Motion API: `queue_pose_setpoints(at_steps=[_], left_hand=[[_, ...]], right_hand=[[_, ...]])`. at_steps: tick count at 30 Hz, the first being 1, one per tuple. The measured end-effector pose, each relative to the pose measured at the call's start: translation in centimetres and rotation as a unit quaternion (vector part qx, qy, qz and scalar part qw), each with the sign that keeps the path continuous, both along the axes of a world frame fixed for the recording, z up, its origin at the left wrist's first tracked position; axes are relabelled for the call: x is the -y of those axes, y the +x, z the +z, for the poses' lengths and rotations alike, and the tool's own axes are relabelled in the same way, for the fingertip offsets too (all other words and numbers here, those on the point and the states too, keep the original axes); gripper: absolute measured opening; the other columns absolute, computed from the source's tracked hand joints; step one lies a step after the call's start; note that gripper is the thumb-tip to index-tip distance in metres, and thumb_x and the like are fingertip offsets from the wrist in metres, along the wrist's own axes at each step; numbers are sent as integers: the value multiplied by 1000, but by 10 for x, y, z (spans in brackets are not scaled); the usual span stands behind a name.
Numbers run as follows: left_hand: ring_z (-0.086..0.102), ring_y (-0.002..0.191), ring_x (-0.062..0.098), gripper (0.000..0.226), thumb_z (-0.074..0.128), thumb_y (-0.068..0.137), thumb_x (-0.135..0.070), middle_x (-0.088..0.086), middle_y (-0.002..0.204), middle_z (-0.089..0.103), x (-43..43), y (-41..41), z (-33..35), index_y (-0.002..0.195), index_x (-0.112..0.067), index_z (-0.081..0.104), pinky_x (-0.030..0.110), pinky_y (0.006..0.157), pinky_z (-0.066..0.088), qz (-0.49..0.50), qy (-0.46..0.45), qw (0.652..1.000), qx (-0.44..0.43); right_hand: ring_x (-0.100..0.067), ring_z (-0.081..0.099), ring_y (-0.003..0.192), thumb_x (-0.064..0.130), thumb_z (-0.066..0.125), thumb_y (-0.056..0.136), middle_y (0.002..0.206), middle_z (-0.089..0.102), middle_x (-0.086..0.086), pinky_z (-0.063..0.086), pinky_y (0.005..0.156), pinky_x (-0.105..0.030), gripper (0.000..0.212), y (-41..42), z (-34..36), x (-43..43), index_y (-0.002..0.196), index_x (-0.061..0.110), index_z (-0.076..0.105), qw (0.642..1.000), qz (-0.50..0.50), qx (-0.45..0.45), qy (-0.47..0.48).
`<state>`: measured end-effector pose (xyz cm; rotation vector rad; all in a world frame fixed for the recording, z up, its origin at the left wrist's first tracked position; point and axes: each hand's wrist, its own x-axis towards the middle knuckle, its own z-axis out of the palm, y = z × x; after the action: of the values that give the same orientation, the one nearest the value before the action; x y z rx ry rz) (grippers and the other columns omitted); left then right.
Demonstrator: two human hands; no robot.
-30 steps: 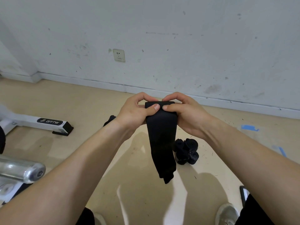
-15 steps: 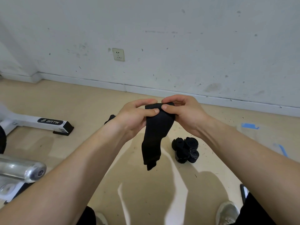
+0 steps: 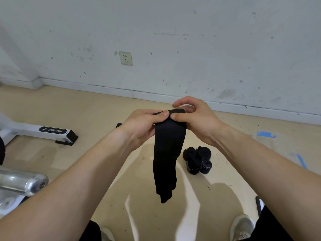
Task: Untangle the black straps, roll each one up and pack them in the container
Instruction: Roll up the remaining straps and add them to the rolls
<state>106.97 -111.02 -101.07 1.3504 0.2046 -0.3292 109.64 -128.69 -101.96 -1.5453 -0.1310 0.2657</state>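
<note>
While dangling loose over the floor (image 3: 90,108), held up in mid-air by its top end, right between the two hands: one wide black strap (image 3: 167,153). Hangs straight down, lower end doubled over on itself and touching nothing.

Grip of the left hand (image 3: 140,126): curled round the strap's top left edge, thumb pressed flat on the front, fingers tucked behind. Same deal for the right hand (image 3: 196,119) on the top right edge, pinching with the thumb on the front and fingers curled behind, index finger arched over the top. Thumb tips almost meeting in the middle of the fabric.

Down on the floor, just right of the hanging end and below the right wrist: little clump of rolled straps (image 3: 198,160), all black, bunched up and touching. Can't tell exactly how many.

Off to the left, a white machine foot (image 3: 43,131) labelled BRTW and a chrome bar (image 3: 22,181) nearer in. Also a wall socket (image 3: 126,58) on the scuffed wall (image 3: 191,49), blue tape (image 3: 265,133) on the right, and a grey shoe (image 3: 242,226) at the bottom.
</note>
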Motion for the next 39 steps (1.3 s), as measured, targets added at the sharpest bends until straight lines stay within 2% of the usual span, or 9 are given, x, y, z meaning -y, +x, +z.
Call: queue_pose_setpoints(at_steps=[2, 6, 12, 17, 24, 26, 29, 32, 39], left_hand=[[77, 94, 18, 22, 67, 96, -8, 12, 106, 79, 0, 1, 0, 116, -1, 73, 20, 75, 59, 8, 7, 1000, 13], [76, 100, 24, 28, 75, 91, -9, 14, 111, 77, -4, 5, -3, 118, -4, 73, 27, 81, 60, 31, 63, 996, 51], [72, 103, 21, 22, 82, 86, -12, 5, 107, 75, -4, 4, -4, 105, -21, 75, 36, 89, 61, 54, 212, 964, 151], [77, 94, 25, 19, 76, 92, -14, 9, 96, 79, -5, 3, -6, 110, -11, 72, 33, 84, 62, 20, 150, 982, 110], [74, 88, 27, 24, 70, 97, -12, 15, 92, 74, 2, 2, -7, 120, -9, 64, 34, 78, 60, 10, 115, 988, 103], [74, 89, 31, 24, 71, 96, -12, 18, 93, 74, 2, 3, -6, 119, -12, 64, 37, 80, 62, 18, 126, 985, 112], [74, 97, 40, 23, 72, 95, -11, 22, 99, 75, 1, 4, -6, 118, -13, 65, 47, 90, 61, 25, 132, 983, 123], [74, 97, 38, 24, 72, 95, -8, 18, 99, 77, 1, 2, -6, 117, -13, 65, 48, 91, 61, 27, 138, 982, 127], [74, 99, 36, 28, 73, 93, -6, 18, 104, 76, 6, 1, -11, 118, -12, 64, 47, 94, 60, 42, 115, 987, 103]], right_hand=[[-23, 67, 80, 6, 75, 88, 94, 68, -9, 55, 74, -33, 27, 0, 1, 3, 112, 13, 63, 998, 19, -53, 22], [-18, 71, 85, 27, 69, 96, 92, 72, -3, 56, 75, -30, 19, 0, -3, 0, 108, 12, 67, 998, 37, -55, -11], [-27, 71, 82, 14, 66, 98, 90, 71, -17, 59, 76, -39, 11, -1, -4, -4, 108, 11, 68, 1000, 16, -1, -13], [-24, 69, 78, 10, 68, 96, 92, 71, -16, 55, 67, -33, 9, -2, -3, -4, 100, 19, 68, 1000, 2, 14, -11], [-25, 68, 82, 3, 68, 94, 96, 70, -12, 57, 73, -36, 17, -1, -2, -1, 100, 19, 68, 999, -5, 38, -24], [-26, 66, 82, 2, 67, 94, 96, 69, -13, 54, 74, -36, 16, -1, 0, -1, 101, 17, 66, 1000, 5, 12, 10], [-26, 63, 87, 14, 62, 99, 97, 65, -8, 51, 79, -39, 5, -1, 2, -1, 102, 15, 65, 998, 21, -43, 48], [-24, 65, 88, 35, 57, 103, 95, 66, -4, 53, 82, -41, 22, -1, 1, -1, 102, 15, 67, 999, 26, -38, 1], [-26, 66, 77, 17, 63, 100, 89, 68, -11, 54, 67, -36, 7, 1, 0, -3, 98, 15, 69, 1000, -4, -7, 12]])
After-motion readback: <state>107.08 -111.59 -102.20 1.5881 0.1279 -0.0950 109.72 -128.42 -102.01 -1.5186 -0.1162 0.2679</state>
